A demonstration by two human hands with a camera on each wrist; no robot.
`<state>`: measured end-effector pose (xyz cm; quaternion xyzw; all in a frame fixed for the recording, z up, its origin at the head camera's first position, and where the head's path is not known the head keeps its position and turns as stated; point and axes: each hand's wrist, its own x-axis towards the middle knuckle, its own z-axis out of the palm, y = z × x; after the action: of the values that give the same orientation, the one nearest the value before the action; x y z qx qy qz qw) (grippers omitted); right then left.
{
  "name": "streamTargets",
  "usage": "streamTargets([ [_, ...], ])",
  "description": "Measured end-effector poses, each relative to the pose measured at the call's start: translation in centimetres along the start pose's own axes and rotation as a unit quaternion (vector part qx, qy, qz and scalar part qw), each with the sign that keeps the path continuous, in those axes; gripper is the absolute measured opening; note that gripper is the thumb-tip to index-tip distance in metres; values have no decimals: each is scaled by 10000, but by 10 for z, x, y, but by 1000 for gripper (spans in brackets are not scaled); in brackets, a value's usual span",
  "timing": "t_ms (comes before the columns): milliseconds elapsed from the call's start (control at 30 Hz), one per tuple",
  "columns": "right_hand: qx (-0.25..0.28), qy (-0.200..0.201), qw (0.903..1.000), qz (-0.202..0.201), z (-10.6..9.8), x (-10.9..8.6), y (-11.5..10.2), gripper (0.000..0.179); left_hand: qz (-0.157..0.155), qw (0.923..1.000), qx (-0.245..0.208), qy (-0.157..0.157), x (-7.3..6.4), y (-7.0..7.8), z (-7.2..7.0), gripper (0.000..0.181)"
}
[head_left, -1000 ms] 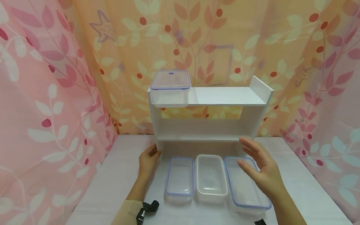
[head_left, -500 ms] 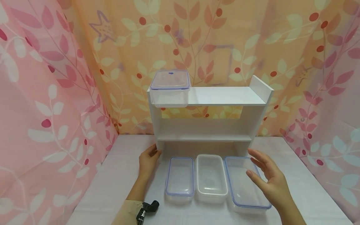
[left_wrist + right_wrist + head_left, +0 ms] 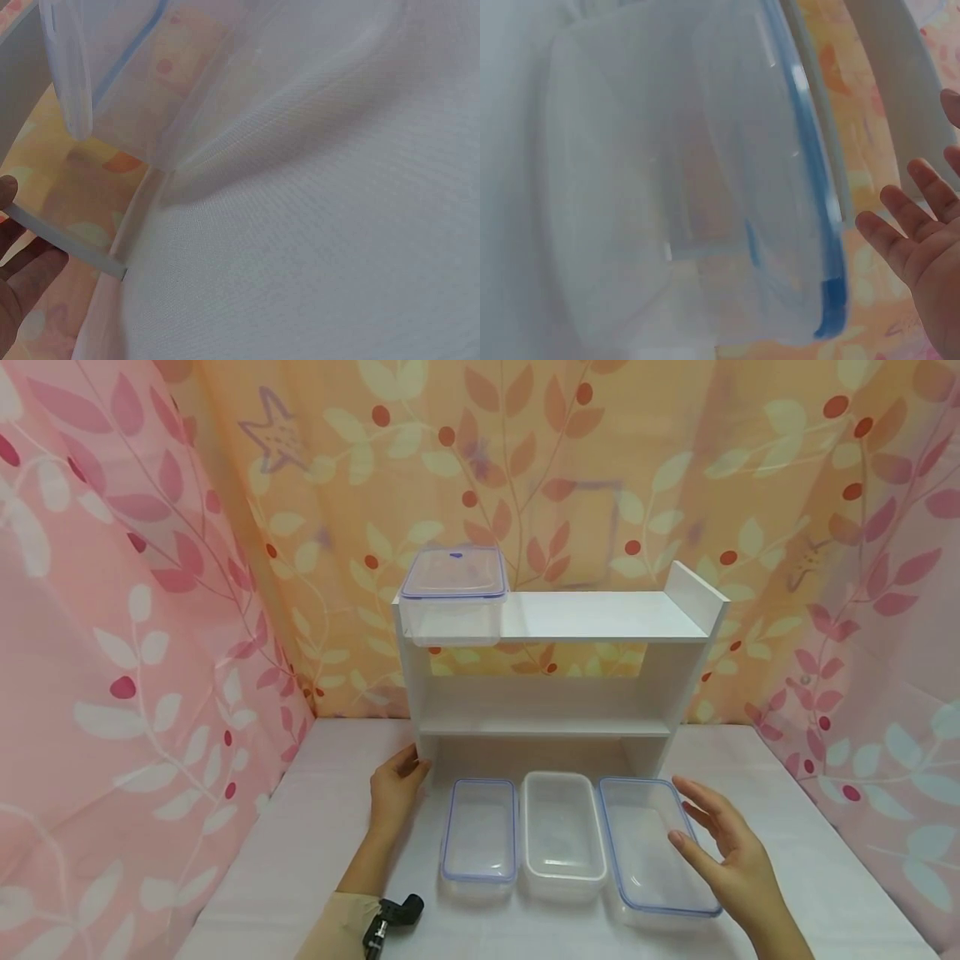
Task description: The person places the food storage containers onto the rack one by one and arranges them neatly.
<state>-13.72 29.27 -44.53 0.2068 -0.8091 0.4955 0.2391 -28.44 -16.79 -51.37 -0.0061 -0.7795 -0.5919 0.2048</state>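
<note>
My left hand (image 3: 393,795) holds the lower front edge of the left side panel of a white shelf unit (image 3: 543,727). In the left wrist view, the thumb is on one face of that panel (image 3: 71,241) and the fingers on the other. My right hand (image 3: 733,860) hovers over the right edge of a clear food container (image 3: 647,852) with a blue-rimmed lid, its fingers spread and holding nothing. From the right wrist, this container (image 3: 682,180) fills much of the view, with the hand beside its lid rim.
A small blue-rimmed container (image 3: 480,831) and a container with a whitish rim (image 3: 564,827) stand left of the large one, before the shelf. Another lidded box (image 3: 453,597) sits on the top shelf's left end. Patterned curtains (image 3: 487,460) surround the white table (image 3: 292,852).
My right hand has moved down and to the right, from near the shelf's right side to the right edge of the large container. The left hand stays at the panel.
</note>
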Motion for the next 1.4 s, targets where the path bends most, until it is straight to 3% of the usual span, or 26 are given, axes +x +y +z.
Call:
streamTargets([
  [367,-174,-132,9987,453,-1,-12,19,76,21,10000,-23,15,3,-5,-3,37],
  [867,-417,-415,9976,362,-4,-35,46,83,-56,10000,44,57,2,-4,-4,39],
  [1033,-578,-442,9956,586,-8,-43,53,86,-53,10000,13,-3,1,-2,-3,38],
  [1400,-483,-960,9910,803,-13,-52,71,90,-62,9999,-42,-71,2,-4,-1,40],
])
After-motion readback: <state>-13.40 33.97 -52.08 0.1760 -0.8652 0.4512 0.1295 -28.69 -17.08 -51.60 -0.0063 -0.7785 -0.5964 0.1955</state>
